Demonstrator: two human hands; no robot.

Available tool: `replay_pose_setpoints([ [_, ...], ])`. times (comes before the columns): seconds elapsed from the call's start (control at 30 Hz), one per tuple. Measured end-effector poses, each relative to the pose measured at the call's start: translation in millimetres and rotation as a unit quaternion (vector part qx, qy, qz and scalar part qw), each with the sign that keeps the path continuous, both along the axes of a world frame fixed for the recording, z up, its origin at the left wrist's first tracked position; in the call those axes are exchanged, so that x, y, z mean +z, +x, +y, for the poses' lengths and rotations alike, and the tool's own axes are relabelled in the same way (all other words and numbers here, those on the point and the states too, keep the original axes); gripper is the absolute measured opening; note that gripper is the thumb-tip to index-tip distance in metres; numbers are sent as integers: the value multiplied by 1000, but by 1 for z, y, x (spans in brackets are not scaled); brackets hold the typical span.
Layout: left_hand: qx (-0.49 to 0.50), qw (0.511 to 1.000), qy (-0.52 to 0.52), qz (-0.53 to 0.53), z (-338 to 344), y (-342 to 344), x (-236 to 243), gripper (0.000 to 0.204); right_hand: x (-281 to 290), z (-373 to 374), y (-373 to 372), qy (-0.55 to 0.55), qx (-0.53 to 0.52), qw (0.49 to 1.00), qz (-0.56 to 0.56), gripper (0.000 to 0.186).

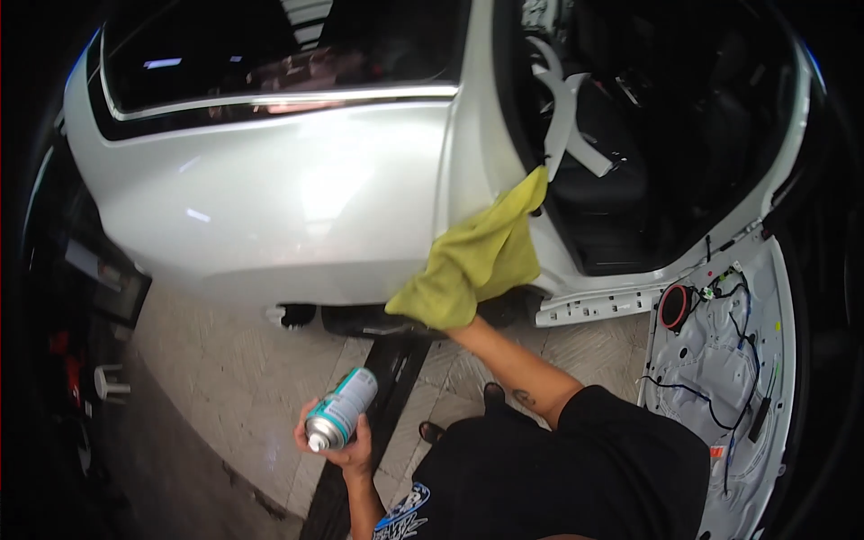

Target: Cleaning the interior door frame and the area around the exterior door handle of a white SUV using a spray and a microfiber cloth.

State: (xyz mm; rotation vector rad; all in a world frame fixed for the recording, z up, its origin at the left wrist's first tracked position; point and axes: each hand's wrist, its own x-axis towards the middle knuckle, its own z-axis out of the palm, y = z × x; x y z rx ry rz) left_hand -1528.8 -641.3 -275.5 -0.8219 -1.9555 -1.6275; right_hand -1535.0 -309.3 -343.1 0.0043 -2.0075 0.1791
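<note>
My left hand (358, 454) is wrapped round a white and teal aerosol can (349, 405), held tilted with its white nozzle end toward me. At the end of my right forearm (517, 364), a yellow-green cloth (477, 261) drapes over my right hand and hides its fingers. The cloth lies against the rear side of a white car (297, 198), between the wheel arch and the open rear doorway. One corner of it reaches up to the door frame.
To the right stands the open car door (702, 360), its inner panel bare, with loose wiring and a red-ringed round opening (675, 308). White curved trim pieces (562, 117) lie inside the doorway. A white stool (112, 382) stands on the floor at the left.
</note>
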Motion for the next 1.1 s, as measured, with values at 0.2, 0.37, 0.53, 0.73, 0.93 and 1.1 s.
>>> replay_pose_setpoints([
  [0.2,-39,988,-53,137,25,-14,28,111,-1,-38,13,-297,30,948,-112,58],
  [0.37,-56,987,7,149,20,-9,31,101,108,-5,-29,-309,70,948,-22,69],
  [0.53,49,997,15,60,-21,10,5,100,178,9,-60,-241,114,960,-88,64],
  [0.73,57,996,49,-41,-32,13,-4,97,122,-104,-129,-2,124,990,-61,53],
  [0.93,35,998,41,32,-30,-13,4,96,101,-134,-115,371,-40,906,-200,42],
  [1.1,45,998,25,25,-64,-25,-9,93,104,-46,2,235,-41,941,-241,39],
])
